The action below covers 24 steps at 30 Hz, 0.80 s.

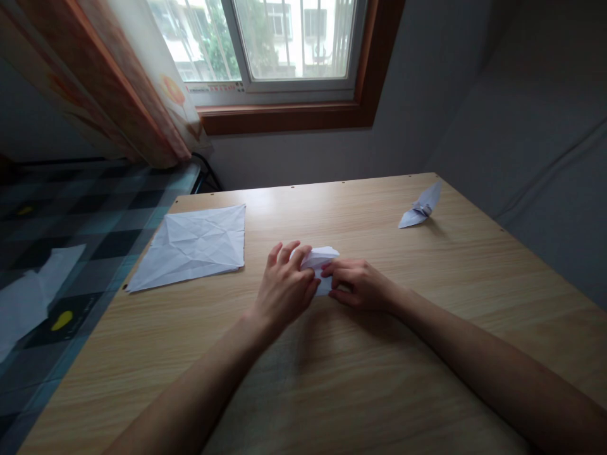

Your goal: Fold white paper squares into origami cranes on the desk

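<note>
Your left hand (287,278) and right hand (358,283) pinch a small white paper (322,254) over the middle of the table (294,385), seemingly part-folded but unfinished, with a creased sheet (203,243) lying left and a folded paper figure (419,210) far right.

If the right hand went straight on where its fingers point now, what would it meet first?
The folded white paper, which the right hand seems to touch; past it, probably the left hand, though depth is unclear.
</note>
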Motion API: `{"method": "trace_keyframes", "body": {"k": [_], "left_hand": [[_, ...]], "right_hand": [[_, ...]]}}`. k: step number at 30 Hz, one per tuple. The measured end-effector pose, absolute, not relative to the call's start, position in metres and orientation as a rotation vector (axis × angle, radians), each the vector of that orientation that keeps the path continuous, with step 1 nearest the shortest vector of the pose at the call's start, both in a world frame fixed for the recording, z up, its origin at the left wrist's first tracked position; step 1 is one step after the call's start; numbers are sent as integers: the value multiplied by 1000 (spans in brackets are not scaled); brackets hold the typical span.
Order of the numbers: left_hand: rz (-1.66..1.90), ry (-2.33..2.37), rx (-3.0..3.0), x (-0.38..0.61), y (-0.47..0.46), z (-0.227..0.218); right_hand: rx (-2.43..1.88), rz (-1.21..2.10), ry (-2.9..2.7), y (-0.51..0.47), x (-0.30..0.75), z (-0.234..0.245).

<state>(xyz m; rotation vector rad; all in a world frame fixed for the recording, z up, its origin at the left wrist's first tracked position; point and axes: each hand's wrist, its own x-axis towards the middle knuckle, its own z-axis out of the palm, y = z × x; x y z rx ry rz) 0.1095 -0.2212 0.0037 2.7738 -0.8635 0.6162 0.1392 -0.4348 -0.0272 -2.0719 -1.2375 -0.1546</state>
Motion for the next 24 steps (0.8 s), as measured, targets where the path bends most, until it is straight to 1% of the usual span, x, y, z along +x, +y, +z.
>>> {"method": "trace_keyframes", "body": {"k": [3, 10, 17, 20, 24], "left_hand": [[611, -833, 2791, 110, -221, 2], [696, -765, 2778, 111, -218, 0], [788, -686, 2609, 124, -205, 1], [748, -612, 2529, 129, -202, -2], [602, -472, 2513, 131, -201, -9]], "right_hand": [[-2101, -171, -1251, -434, 138, -27], [-2115, -327, -1385, -432, 135, -24], [-2175, -379, -1452, -427, 136, -20], [-2200, -408, -1492, -426, 136, -18], [-2210, -368, -1502, -424, 136, -17]]}}
